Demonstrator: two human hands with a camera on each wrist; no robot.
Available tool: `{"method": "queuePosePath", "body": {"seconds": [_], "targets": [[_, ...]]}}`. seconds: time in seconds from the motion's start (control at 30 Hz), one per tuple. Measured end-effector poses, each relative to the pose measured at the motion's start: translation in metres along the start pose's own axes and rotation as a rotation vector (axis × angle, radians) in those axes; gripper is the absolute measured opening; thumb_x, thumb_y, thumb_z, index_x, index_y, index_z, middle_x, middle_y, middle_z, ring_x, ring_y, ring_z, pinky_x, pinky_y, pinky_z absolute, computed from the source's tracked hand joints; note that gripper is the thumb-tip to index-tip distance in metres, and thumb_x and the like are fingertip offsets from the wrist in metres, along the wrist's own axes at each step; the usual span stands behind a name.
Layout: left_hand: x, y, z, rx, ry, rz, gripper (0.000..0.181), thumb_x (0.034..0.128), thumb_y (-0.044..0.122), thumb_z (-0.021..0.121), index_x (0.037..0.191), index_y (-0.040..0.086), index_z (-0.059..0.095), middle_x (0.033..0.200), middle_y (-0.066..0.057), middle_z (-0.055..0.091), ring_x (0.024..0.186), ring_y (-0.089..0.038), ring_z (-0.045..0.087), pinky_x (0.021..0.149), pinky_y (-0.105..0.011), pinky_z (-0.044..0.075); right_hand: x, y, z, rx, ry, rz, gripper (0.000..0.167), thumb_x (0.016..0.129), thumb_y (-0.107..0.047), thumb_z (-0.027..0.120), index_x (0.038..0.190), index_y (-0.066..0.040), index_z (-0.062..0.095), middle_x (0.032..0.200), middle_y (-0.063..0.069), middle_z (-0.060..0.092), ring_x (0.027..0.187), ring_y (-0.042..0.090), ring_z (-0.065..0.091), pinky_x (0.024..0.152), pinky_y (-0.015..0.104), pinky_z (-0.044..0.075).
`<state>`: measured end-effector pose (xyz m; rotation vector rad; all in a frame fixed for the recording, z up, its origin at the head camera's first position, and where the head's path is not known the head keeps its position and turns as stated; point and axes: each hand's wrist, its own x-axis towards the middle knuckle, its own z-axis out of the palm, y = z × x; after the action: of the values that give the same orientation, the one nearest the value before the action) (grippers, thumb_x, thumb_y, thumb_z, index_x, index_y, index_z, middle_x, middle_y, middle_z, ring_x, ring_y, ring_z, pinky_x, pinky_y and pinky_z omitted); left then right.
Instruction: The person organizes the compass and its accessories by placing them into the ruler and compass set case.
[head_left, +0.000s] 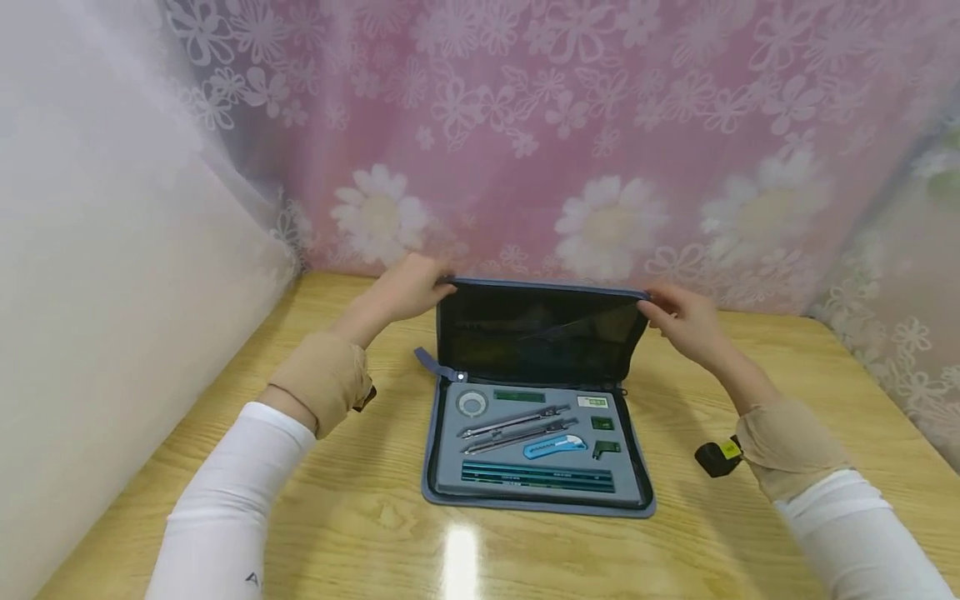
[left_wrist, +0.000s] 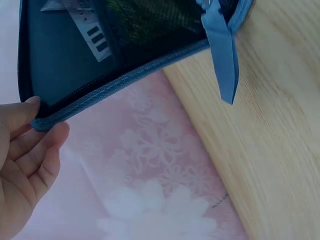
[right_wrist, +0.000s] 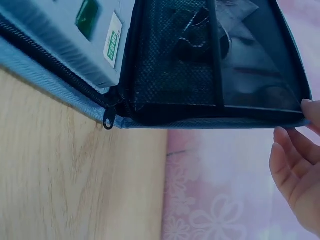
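A blue zippered drafting case [head_left: 540, 507] lies unfolded on the table, its dark lid [head_left: 540, 333] standing raised at the back. My left hand [head_left: 411, 287] pinches the lid's upper left corner between thumb and fingers. At the upper right corner, my right hand [head_left: 686, 321] pinches the lid's edge the same way. Grey foam in the base holds two metal compasses [head_left: 513, 433], a blue utility knife [head_left: 555, 447], several green pencils [head_left: 537, 477], a round tape roll [head_left: 472, 404] and a white eraser [head_left: 592, 402]. Inside the lid, a mesh pocket [right_wrist: 165, 65] and clear plastic pieces show in the right wrist view.
The wooden table [head_left: 360, 533] runs up to a pink flowered curtain [head_left: 480, 167] behind the case. A blue strap [left_wrist: 223, 65] hangs off the case's left side. A zipper pull [right_wrist: 108, 119] sits at its right hinge. A white wall [head_left: 135, 250] borders the left.
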<state>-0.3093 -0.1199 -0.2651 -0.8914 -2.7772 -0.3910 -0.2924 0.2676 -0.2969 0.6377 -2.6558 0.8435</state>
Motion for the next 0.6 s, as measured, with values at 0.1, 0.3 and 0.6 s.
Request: {"method": "queuePosePath", "body": {"seconds": [0.1,0.3,0.6], "targets": [[-0.016,0.010,-0.004,-0.005,0.028,0.049,0.015,0.0924,0.014,0.058,0.095,0.004,0.068,0.081,-0.008,0.066,0.062,-0.015,0.058,0.061,-0.031,0.047,-0.012,-0.003,-0.006,-0.011,-0.010,-0.055,0.032,0.095,-0.016,0.054,0.117,0.006,0.059,0.092,0.019,0.062,0.068,0.019,0.059,0.056,0.025,0.047],[-0.045,0.031,-0.010,0.005,-0.020,0.091,0.015,0.0936,0.013,0.056,0.097,0.005,0.068,0.079,-0.007,0.066,0.056,-0.011,0.054,0.058,-0.027,0.044,-0.037,-0.013,-0.017,-0.033,-0.081,-0.165,0.022,0.090,-0.009,0.060,0.108,0.003,0.066,0.083,0.006,0.066,0.064,0.006,0.061,0.056,0.025,0.050],[-0.084,0.052,-0.009,0.012,-0.110,0.187,0.020,0.0899,0.011,0.061,0.105,0.001,0.069,0.093,-0.009,0.070,0.077,-0.016,0.066,0.069,-0.028,0.052,-0.073,-0.033,-0.024,-0.171,-0.170,-0.370,0.022,0.077,-0.005,0.072,0.099,-0.007,0.072,0.087,-0.005,0.067,0.065,-0.002,0.055,0.050,0.021,0.044]]}}
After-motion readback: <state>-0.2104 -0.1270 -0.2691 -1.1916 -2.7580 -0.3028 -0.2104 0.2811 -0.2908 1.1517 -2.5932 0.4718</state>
